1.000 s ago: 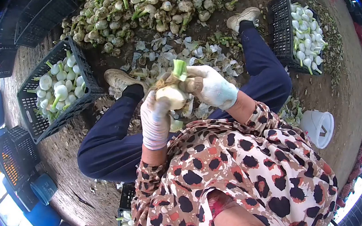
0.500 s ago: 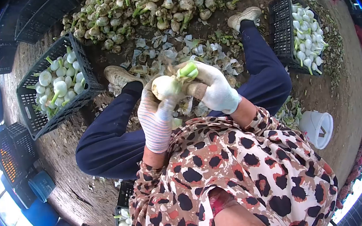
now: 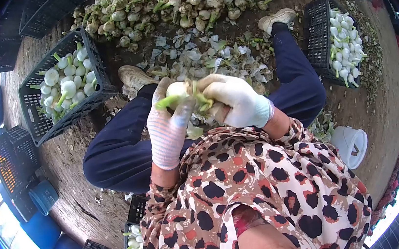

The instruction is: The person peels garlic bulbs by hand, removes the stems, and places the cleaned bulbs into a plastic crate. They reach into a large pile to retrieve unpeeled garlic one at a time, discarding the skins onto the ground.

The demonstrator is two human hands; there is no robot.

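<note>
A white onion [image 3: 176, 90] with a short green stalk is held up over my lap. My left hand [image 3: 169, 125], in a striped glove, is wrapped round the bulb with its thumb against the stalk side. In a white glove with dirty fingers, my right hand [image 3: 240, 99] is closed at the onion's right side, pinching loose green and brownish outer skin [image 3: 201, 100]. Part of the bulb is hidden behind the fingers.
Peeled onions fill a black crate [image 3: 37, 124] at left and another crate [image 3: 316, 37] at right. Ahead lies a big pile of unpeeled onions [image 3: 185, 0], with scattered peelings [image 3: 202, 58] between my feet. A white bucket [image 3: 349, 146] stands at right.
The onion has turned in my hands, its green stalk swinging from upper right to the left. My right hand has shifted slightly right and now pulls at the skin.
</note>
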